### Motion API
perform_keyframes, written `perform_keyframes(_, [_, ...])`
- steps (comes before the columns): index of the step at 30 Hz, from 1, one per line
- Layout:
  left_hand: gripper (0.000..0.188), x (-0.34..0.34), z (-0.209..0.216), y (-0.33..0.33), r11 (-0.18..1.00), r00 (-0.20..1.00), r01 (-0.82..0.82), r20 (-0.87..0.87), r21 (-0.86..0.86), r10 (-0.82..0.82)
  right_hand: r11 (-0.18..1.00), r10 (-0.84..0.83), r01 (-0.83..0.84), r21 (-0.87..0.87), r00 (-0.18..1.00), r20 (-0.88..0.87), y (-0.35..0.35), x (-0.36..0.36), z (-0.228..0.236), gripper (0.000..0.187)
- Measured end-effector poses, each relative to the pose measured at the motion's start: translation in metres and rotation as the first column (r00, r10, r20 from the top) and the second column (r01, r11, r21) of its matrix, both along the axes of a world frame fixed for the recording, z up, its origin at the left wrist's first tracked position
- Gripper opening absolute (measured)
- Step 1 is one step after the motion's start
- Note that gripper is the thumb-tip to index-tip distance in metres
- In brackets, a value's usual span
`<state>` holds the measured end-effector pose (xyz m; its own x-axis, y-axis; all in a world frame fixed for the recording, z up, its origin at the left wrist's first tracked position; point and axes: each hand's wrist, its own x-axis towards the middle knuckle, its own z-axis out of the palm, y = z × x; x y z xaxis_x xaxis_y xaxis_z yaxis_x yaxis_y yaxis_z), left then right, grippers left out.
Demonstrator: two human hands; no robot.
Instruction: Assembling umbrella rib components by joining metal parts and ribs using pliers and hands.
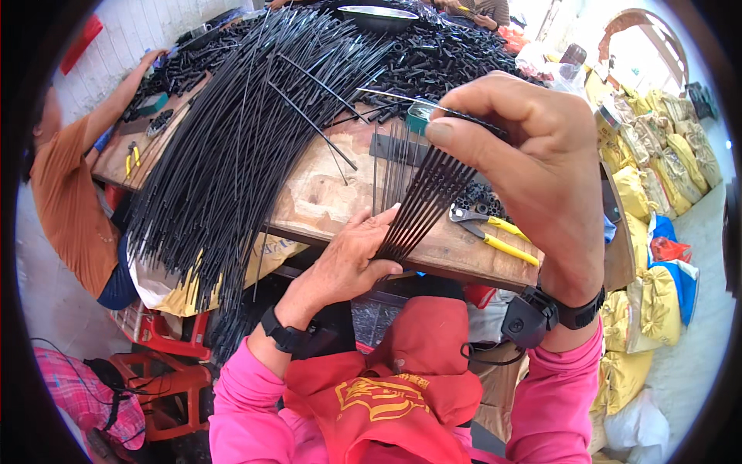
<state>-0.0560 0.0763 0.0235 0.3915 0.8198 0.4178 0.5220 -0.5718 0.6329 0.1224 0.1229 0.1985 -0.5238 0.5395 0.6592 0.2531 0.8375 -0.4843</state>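
Observation:
My left hand (346, 259) is closed round the lower end of a row of thin black strips (427, 203), which lie side by side like a flat fan and tilt up to the right. Raised above the table, my right hand (533, 147) pinches a thin wire (390, 94) between thumb and forefinger at the strips' upper end. The wire's bare tip sticks out to the left; whether it passes through the strips, I cannot tell. Just beyond the strips, several slim rods (390, 174) stand near a dark flat bar (398, 149). Yellow-handled pliers (495, 236) lie right of the strips.
A large heap of long black rods (232, 155) covers the table's left and overhangs its edge. Short black tube pieces (433, 58) pile up behind, near a metal bowl (377, 14). A co-worker (73, 185) reaches in at left. Yellow sacks (657, 147) are stacked right.

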Motion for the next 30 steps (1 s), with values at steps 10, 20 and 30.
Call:
perform_keyframes(10, [0.02,-0.001,0.007,0.003,0.984,0.988,0.155,-0.037,0.082,-0.153,0.712,0.201,-0.406,-0.573,0.9,-0.388,0.043,0.027,-0.005,0.052])
perform_keyframes(20, [0.017,-0.003,0.006,0.004,0.983,0.986,0.14,-0.106,0.119,-0.128,0.866,-0.483,0.422,0.267,0.571,0.664,0.179,0.027,-0.083,0.014])
perform_keyframes(30, [0.021,-0.007,0.004,0.005,0.979,0.981,0.17,-0.116,0.116,-0.157,0.786,-0.593,0.507,0.353,0.458,0.662,0.202,0.012,-0.113,0.02])
